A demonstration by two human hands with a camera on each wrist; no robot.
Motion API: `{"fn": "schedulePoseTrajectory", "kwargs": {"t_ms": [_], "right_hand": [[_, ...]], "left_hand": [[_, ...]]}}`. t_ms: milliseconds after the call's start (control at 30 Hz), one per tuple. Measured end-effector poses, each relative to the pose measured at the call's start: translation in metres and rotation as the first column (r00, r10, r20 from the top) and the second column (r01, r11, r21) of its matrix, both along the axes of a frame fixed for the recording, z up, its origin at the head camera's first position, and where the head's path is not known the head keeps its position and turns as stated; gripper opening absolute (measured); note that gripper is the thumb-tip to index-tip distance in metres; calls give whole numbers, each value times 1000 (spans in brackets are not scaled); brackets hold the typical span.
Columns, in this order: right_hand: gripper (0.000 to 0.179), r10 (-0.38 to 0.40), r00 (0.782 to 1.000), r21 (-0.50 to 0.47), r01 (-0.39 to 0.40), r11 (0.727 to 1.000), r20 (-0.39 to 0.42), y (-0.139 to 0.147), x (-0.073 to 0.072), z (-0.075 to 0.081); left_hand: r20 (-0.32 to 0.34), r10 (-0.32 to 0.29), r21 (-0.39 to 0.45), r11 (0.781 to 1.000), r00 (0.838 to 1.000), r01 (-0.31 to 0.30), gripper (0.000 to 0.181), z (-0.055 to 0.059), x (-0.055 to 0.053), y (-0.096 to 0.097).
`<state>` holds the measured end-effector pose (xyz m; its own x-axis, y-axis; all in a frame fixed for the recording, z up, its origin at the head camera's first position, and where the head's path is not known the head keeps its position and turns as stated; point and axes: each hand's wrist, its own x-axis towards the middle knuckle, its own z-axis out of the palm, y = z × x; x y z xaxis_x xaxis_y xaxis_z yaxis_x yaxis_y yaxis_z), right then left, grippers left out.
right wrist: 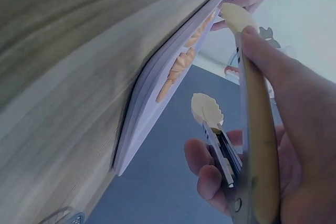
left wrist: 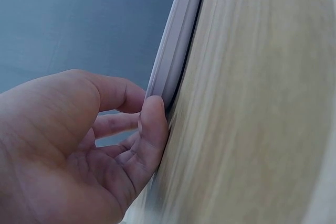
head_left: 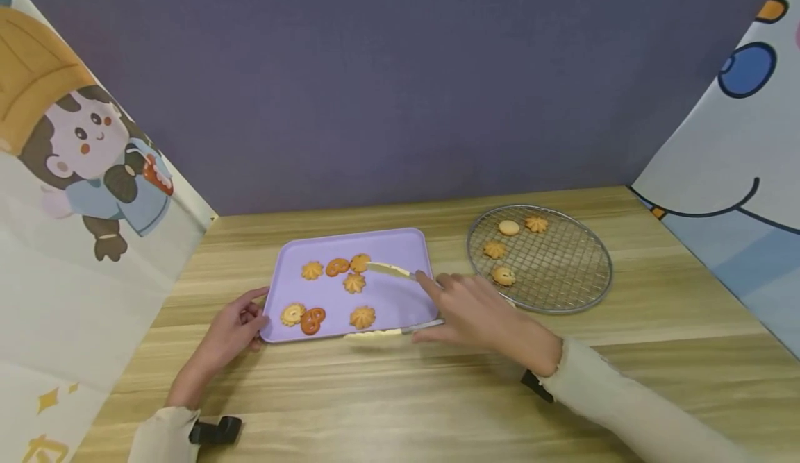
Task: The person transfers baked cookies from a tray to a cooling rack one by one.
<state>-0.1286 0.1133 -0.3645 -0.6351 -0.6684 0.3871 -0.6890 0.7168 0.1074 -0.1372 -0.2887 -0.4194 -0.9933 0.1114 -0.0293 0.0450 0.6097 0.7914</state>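
Observation:
My left hand grips the lilac tray at its near left corner; in the left wrist view, thumb and fingers close on the tray's edge. My right hand holds a pair of tongs with cream-coloured tips, its two arms spread wide. One tip is over the tray beside a round cookie, while the other tip overlaps the tray's near edge. Nothing sits between the tips. Flower-shaped cookies, pretzel-shaped cookies and a ring-patterned cookie lie on the tray.
Right of the tray, a round wire rack bears several cookies along its left and back part, among them a plain round one. Both stand on a wooden table. A dark panel rises behind, with cartoon-printed walls at both sides.

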Motion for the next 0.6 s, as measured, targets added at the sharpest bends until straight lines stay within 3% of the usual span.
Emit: {"fn": "schedulePoseTrajectory", "kwargs": {"t_ms": [600], "right_hand": [[92,-50,999,23,49,999,22,-8,-15,-3]], "left_hand": [[14,2,-19,1000,1000,-1,51,2,-1,0]]}}
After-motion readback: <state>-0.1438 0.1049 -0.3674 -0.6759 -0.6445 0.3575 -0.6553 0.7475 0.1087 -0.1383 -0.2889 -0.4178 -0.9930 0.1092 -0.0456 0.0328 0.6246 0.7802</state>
